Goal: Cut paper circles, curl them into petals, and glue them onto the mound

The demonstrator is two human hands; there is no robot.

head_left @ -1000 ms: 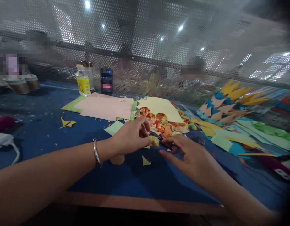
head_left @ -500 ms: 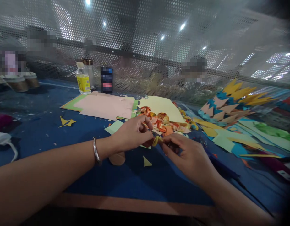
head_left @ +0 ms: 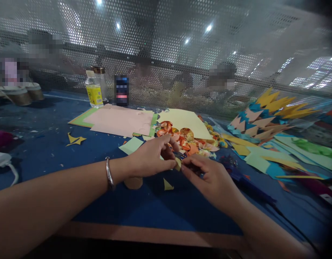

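Between my two hands is a small curled piece of yellow paper point(head_left: 178, 164). My left hand point(head_left: 155, 154), with a silver bangle at the wrist, pinches its left side between thumb and fingers. On its right side, the fingertips of my right hand point(head_left: 206, 172) are closed on it. Just behind the hands lies a heap of curled orange, red and yellow paper pieces point(head_left: 186, 138). A yellow paper scrap point(head_left: 168, 185) rests on the blue table below the hands. A round brown disc point(head_left: 133, 182) is partly hidden under my left forearm.
Pink sheets point(head_left: 119, 120) and a pale yellow sheet point(head_left: 184, 122) lie behind. A bottle point(head_left: 94, 91) and phone point(head_left: 122, 90) stand near the mesh screen. At right are a corded blue tool point(head_left: 252, 187), paper strips point(head_left: 263, 158) and a spiky paper piece point(head_left: 260, 118).
The curled yellow paper has turned between my fingers and now shows a flatter side. My right hand has shifted slightly left, and more of the blue tool shows.
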